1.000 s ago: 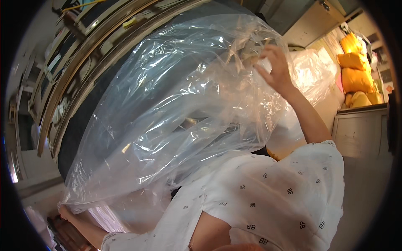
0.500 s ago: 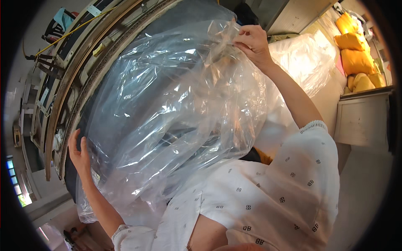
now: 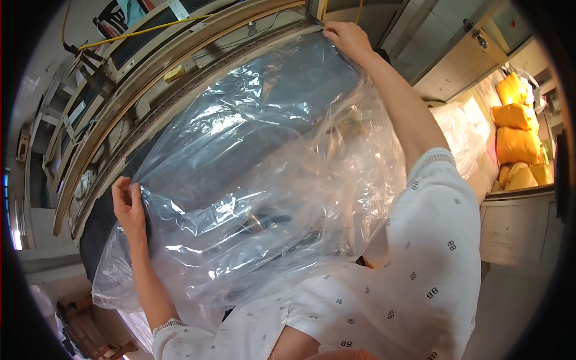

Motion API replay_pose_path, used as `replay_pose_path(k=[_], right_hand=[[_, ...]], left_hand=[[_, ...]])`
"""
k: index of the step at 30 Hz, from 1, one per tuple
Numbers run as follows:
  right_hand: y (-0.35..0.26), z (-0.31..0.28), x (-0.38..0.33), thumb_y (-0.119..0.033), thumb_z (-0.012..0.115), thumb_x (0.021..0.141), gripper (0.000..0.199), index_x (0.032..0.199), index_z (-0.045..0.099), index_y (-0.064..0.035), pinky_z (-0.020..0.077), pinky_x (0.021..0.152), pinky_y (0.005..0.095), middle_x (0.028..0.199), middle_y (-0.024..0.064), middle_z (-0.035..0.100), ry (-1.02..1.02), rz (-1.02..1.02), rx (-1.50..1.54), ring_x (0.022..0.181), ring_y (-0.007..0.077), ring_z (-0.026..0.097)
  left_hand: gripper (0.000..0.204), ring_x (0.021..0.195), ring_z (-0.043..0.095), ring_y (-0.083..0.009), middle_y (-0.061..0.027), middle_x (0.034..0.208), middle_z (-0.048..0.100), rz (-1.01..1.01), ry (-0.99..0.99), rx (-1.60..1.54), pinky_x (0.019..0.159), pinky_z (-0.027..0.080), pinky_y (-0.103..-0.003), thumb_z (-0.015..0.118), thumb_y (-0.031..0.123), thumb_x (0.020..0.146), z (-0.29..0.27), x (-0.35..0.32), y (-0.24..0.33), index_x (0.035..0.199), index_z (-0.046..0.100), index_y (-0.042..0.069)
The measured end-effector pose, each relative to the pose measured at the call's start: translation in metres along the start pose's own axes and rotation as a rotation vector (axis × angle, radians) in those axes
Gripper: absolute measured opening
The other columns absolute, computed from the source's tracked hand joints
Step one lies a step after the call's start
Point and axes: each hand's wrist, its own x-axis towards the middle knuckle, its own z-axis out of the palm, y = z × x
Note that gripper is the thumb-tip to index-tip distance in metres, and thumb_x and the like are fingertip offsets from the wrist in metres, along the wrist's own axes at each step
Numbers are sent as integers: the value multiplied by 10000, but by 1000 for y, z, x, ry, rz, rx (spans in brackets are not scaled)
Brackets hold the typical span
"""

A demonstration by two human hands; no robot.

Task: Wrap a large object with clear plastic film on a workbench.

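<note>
A large clear plastic sheet [image 3: 240, 198], wrinkled and shiny, lies spread over a dark surface in front of me and reaches down to my body. At its left edge my left hand [image 3: 128, 204] is closed, pinching the film between thumb and fingers. My right arm is stretched toward the far right. My right hand [image 3: 348, 39] is closed on the sheet's far corner, beside the frame; its fingertips are partly hidden. Between the two hands the sheet's far edge runs fairly taut, while the nearer part lies in loose folds.
A long machine frame [image 3: 120, 144] with wooden and metal rails borders the far left side. A yellow cord [image 3: 144, 29] crosses it. At right, more clear plastic [image 3: 456, 129] lies by stacked yellow bundles [image 3: 517, 144] above a pale cabinet [image 3: 519, 231]. A wooden panel [image 3: 462, 63] stands far right.
My right hand has moved farther away, drawing the plastic's far edge toward the frame. My left hand, earlier with fingers apart, has closed on the left edge. The view has shifted slightly.
</note>
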Motion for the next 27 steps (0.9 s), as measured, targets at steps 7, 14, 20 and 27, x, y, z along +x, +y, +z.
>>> replay_pose_path(k=[7, 14, 20, 27], right_hand=[[-89, 14, -36, -236, 572, 761, 130, 802, 617, -122, 456, 653, 376, 773, 55, 577, 34, -214, 252, 762, 270, 574], [-147, 36, -23, -308, 602, 741, 218, 791, 628, -97, 442, 645, 351, 750, 56, 618, -145, -7, 408, 738, 241, 590], [-197, 38, -37, -319, 625, 725, 240, 784, 608, -87, 436, 634, 349, 732, 66, 612, -169, -16, 376, 713, 240, 586], [-225, 29, -52, -252, 650, 751, 227, 877, 560, -86, 403, 598, 258, 699, 17, 521, -354, -161, 467, 652, 124, 491]], left_hand=[[101, 723, 433, -40, 49, 788, 490, -245, 19, 100, 673, 361, -163, 593, 38, 806, -109, -60, -4, 901, 561, 27], [78, 736, 431, -28, 53, 789, 499, -346, 89, 86, 706, 348, -154, 590, 62, 822, -152, -120, 10, 888, 569, 29], [57, 709, 423, -32, 46, 771, 503, -401, 140, 96, 679, 349, -147, 603, 35, 805, -168, -160, 3, 848, 569, 17], [108, 594, 384, -86, -4, 696, 452, -103, 351, 688, 532, 343, -215, 616, -11, 764, -191, -224, 2, 871, 606, 5]])
